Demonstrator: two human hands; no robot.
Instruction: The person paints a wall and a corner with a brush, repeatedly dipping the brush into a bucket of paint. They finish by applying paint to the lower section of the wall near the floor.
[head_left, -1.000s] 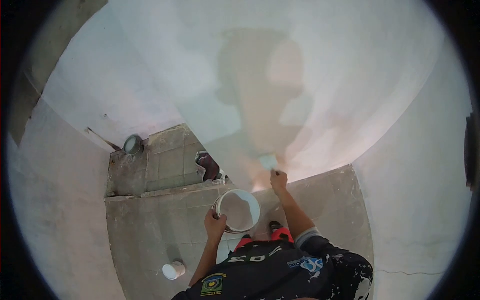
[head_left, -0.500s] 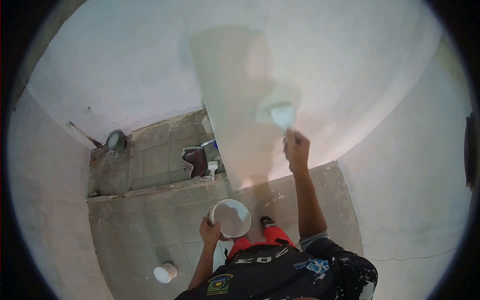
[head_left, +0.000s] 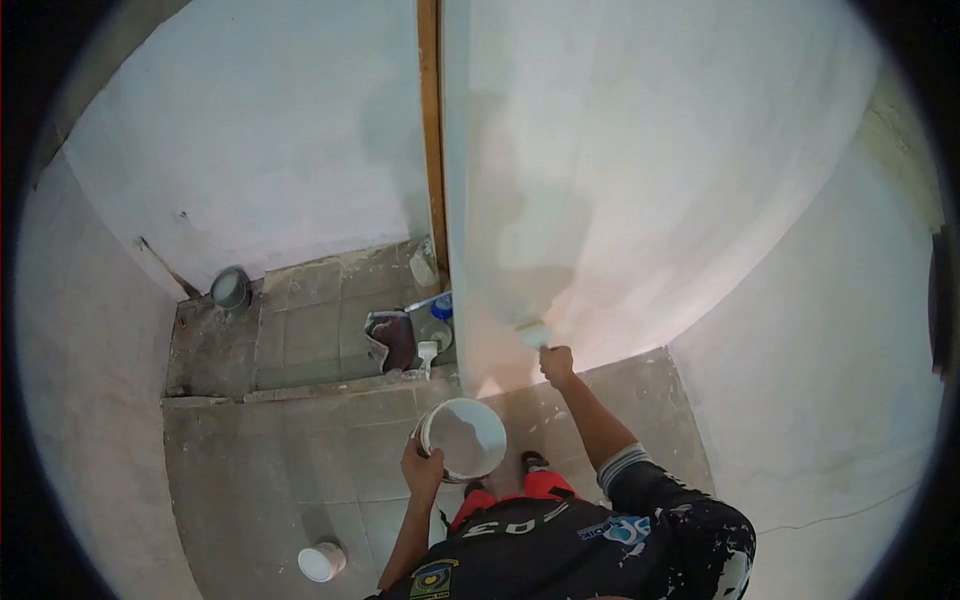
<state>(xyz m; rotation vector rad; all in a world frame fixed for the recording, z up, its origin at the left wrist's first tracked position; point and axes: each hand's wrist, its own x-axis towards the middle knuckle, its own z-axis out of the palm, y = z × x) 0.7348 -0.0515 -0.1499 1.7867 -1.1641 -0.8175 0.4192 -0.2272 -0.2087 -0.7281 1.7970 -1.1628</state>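
Observation:
My left hand (head_left: 423, 468) grips the rim of a white bucket (head_left: 490, 423), which is held in front of my legs with pale paint inside. In my right hand (head_left: 556, 365) is a wide, pale paintbrush (head_left: 534, 334), fingers wrapped around its handle. Its bristle end is right at the lower part of the white wall (head_left: 640, 200), pointing up and to the left. The shadow of my arm and head falls on the wall above the brush.
A wooden door frame edge (head_left: 430, 110) stands left of the wall. Beyond a low step lie a dark cloth (head_left: 390, 340), a second white brush (head_left: 427, 355) and a blue-lidded container (head_left: 441, 308). A grey bucket (head_left: 231, 288) sits farther back; a small white tub (head_left: 322, 562) stands on the floor.
My right hand has moved down and left with the paintbrush, lower along the wall. The view has shifted, showing the door frame edge. My left hand still holds the bucket.

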